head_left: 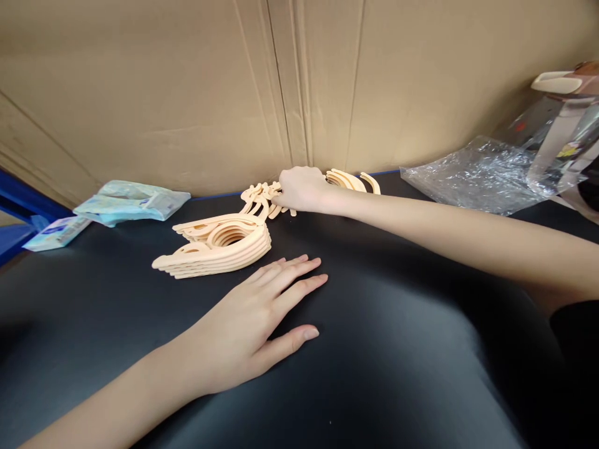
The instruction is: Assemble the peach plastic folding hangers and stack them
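Observation:
A stack of cream clothes hangers (219,252) lies on the black tabletop, its hooks pointing to the back. My left hand (276,305) rests open just in front of that stack, palm down with its fingers spread and nothing in it. Farther back, by the cardboard, my right hand (302,187) is closed on a second group of cream clothes hangers (346,179). Its knuckles hide the fingertips and the middle of this group. Hooks show to the left of that hand, and curved arms show to its right.
Tall cardboard (187,81) stands along the back edge. Two blue-white soft packs (131,202) lie at the back left, beside a blue frame (16,206). At the right are crumpled clear plastic (477,174) and a container with a beige strap (561,134).

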`<state>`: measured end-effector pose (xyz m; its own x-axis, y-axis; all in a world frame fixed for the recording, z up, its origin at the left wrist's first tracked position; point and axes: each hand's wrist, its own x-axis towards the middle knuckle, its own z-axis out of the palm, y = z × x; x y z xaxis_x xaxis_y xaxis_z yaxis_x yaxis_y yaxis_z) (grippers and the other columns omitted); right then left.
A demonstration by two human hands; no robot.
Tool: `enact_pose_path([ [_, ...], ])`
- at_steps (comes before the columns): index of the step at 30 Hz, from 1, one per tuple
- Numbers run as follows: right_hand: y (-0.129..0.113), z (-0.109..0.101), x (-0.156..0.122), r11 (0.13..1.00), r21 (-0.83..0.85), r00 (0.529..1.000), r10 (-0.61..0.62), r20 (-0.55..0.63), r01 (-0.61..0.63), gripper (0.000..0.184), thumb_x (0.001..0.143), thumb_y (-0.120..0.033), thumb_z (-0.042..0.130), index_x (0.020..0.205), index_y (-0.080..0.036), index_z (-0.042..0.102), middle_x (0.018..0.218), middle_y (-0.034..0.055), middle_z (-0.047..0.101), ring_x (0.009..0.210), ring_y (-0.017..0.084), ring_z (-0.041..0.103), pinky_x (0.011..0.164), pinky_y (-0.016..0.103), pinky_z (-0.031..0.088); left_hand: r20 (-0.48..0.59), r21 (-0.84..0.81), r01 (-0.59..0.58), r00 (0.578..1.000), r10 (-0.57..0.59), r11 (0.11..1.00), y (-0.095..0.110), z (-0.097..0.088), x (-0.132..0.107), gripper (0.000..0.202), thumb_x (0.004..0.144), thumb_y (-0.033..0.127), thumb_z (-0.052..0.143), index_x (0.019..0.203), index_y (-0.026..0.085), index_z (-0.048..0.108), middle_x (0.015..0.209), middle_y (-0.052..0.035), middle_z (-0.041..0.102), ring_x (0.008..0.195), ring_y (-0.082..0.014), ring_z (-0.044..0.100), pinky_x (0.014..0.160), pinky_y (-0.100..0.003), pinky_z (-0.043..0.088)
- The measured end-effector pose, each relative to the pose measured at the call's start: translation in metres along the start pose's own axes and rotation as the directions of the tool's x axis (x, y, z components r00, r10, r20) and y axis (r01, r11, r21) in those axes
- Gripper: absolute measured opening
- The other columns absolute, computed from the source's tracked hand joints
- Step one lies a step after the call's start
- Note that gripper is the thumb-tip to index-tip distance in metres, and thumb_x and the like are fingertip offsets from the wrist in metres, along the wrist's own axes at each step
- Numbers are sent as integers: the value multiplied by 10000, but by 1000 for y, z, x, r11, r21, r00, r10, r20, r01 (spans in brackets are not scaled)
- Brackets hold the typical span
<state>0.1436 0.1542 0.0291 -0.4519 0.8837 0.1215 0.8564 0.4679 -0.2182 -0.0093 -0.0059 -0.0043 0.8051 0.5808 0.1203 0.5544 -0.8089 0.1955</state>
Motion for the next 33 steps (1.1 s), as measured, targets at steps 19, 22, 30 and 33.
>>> enact_pose_path([
  [19, 24, -18, -15, 925, 355, 990, 114, 86, -137, 225, 720, -266, 616, 592, -194, 445, 534, -29, 378, 514, 102, 372, 490, 285, 251, 9, 4, 10, 1000, -10, 1000, 1, -1, -1, 506, 997, 422, 478, 1473, 268, 399, 1564, -72, 404, 1441, -271, 374, 1178, -493, 344],
  [22, 31, -19, -36, 905, 406, 991, 89, 102, -123, 267, 735, -261, 593, 545, -200, 416, 507, -48, 312, 487, 81, 298, 473, 278, 199, 2, -2, 11, 1000, -11, 1000, 0, -1, -1, 503, 996, 414, 485, 1470, 268, 407, 1559, -77, 412, 1435, -275, 384, 1177, -493, 344],
  [30, 49, -10, -126, 858, 498, 961, -15, 277, -130, 232, 788, -356, 606, 666, -164, 651, 549, -40, 434, 534, 92, 366, 480, 250, 230, -139, 15, 17, 990, -15, 1000, 8, -2, 2, 388, 987, 285, 497, 1370, 229, 515, 1547, -95, 400, 1388, -264, 431, 1143, -424, 402],
  [33, 46, -5, -158, 808, 572, 959, -36, 282, -138, 231, 827, -363, 590, 722, -177, 678, 573, -46, 474, 542, 90, 390, 480, 236, 265, -189, 41, 22, 982, -14, 999, 9, -2, 3, 398, 982, 238, 495, 1379, 207, 495, 1539, -99, 408, 1396, -250, 419, 1155, -406, 383],
])
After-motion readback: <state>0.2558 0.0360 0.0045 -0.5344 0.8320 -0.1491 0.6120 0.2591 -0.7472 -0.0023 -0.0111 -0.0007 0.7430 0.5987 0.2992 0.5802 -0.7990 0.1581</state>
